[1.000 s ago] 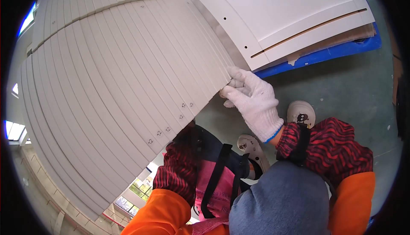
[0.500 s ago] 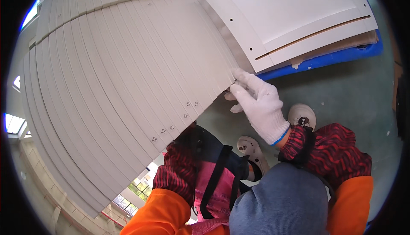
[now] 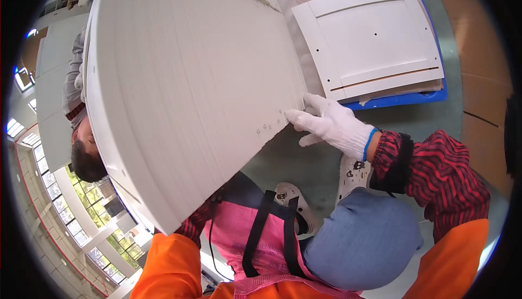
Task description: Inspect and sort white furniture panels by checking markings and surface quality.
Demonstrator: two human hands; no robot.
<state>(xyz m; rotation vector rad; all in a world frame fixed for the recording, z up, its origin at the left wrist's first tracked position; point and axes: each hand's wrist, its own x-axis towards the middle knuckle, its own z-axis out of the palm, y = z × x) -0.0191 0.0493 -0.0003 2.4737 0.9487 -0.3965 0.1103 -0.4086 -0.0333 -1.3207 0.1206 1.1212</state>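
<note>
r hand (image 3: 340, 126) spread – at panel stack (image 3: 217, 76) edge, l hand hidden, can't tell

White-gloved right hand (image 3: 340, 128) points left, back up; digits parted and slightly bent, lowest one splayed away from the others. Right wrist (image 3: 372, 147) shows a narrow bare strip. Right forearm (image 3: 437, 176) runs in from lower right, arm bent. Left arm (image 3: 167, 266) angles up from lower left; left hand hidden.

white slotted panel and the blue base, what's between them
In the head view, a brown layer shows between the white slotted panel and the blue base.
</note>
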